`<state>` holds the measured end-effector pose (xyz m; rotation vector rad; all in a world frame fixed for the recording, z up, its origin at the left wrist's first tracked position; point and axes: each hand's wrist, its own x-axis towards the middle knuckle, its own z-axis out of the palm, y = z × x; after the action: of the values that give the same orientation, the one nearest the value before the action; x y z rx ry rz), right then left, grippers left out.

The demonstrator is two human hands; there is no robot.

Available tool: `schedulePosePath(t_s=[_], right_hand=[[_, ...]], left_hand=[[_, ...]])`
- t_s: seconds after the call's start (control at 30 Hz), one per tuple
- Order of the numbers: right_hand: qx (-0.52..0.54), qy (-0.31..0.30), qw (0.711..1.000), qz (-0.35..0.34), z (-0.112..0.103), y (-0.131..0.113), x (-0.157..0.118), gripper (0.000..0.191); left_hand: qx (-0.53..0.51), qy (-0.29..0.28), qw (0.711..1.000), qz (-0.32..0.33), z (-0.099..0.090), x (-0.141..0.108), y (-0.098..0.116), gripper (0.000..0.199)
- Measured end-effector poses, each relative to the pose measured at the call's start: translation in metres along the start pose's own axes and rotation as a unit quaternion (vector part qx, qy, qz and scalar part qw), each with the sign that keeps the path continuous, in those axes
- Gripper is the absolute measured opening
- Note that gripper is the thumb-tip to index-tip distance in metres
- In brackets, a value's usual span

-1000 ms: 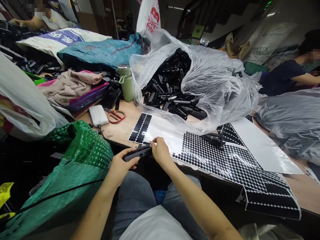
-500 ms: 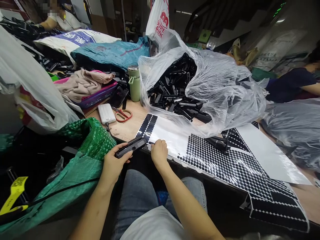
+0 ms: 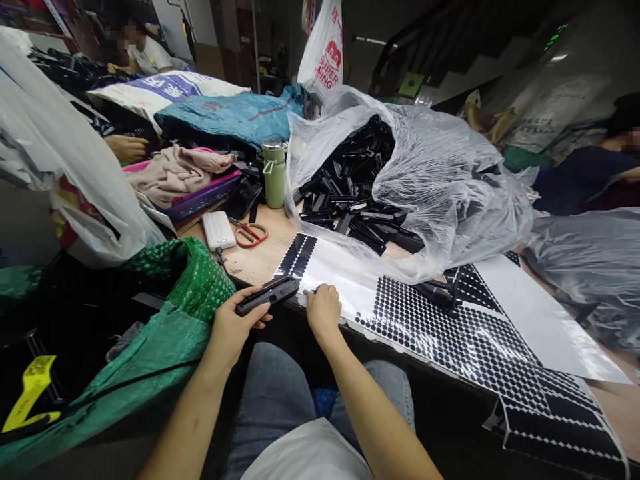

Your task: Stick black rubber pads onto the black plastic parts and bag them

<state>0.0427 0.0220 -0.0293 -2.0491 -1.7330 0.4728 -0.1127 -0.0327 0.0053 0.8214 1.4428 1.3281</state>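
Observation:
My left hand (image 3: pixel 237 327) grips a long black plastic piece (image 3: pixel 268 296) with a carbon-fibre-like pattern on its side, held level just off the table's front edge. To its right, my right hand (image 3: pixel 324 312) is closed in a pinch at the edge of a white backing sheet (image 3: pixel 340 270). A small dark bit shows at its fingertips, too small to name. Rows of round black stickers (image 3: pixel 425 320) cover the sheet's right part, and black strips (image 3: pixel 295 257) remain on its left end.
A clear plastic bag (image 3: pixel 450 187) full of black plastic pieces (image 3: pixel 355 193) lies behind the sheet. Red-handled scissors (image 3: pixel 251 235), a white power bank (image 3: pixel 219 231) and a green bottle (image 3: pixel 273 175) stand left. A green sack (image 3: pixel 185 320) opens beside my left arm. Another person's hand (image 3: pixel 127 147) shows far left.
The view has shifted slightly. My left hand still holds the black piece and my right hand stays pinched beside it. Another person's hand has appeared by the pink-rimmed basket.

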Motion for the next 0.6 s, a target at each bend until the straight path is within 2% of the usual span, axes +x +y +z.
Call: schedulePosePath(t_s=[0.3,0.6], right_hand=[[-0.008,0.0,1.0,0.021,-0.004,0.01,0.001,0.026],[0.02,0.03,0.998,0.043,-0.002,0.017,0.005,0.025]], left_hand=[[0.002,-0.001,1.0,-0.001,0.003,0.002,-0.001,0.052],[0.012,-0.007,1.0,-0.004,0.007,0.0,0.0,0.052]])
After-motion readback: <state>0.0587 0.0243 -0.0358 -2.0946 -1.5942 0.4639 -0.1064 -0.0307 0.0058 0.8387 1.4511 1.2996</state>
